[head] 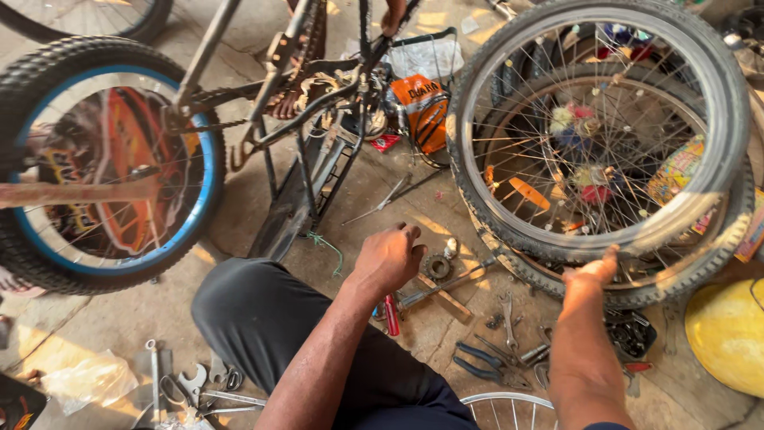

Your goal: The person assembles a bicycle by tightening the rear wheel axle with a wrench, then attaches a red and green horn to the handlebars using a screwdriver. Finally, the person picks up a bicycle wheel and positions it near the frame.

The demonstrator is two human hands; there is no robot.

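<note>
Bicycle wheel (597,127) stands upright at the right of the view: black knobbly tyre, silver rim, thin metal spokes with small coloured beads on them, an orange reflector (529,193) clipped among the spokes. It leans over a second tyre (700,263) lying behind and below it on the concrete floor (239,215). Right hand (590,275) rests against the lower edge of the wheel's tyre, fingers partly curled onto the rubber, not gripping around it. Left hand (388,256) is loosely closed, knuckles up, hovering over the floor just left of a small toothed sprocket (436,265); cannot tell whether it holds anything. A red-handled tool (391,314) lies just under the left wrist, next to a wooden block (446,299). Blue-handled pliers (481,362) and spanners (509,314) lie scattered between the two forearms. Upside-down bicycle frame (310,103) stands at top centre, its blue-rimmed wheel (103,167) with an orange spoke cover at left. Orange packet (422,107) sits near the frame. Yellow rounded container (728,334) at the right edge, contents not visible. More spanners and scissors (199,390) lie at bottom left beside a clear plastic bag (87,378)
</note>
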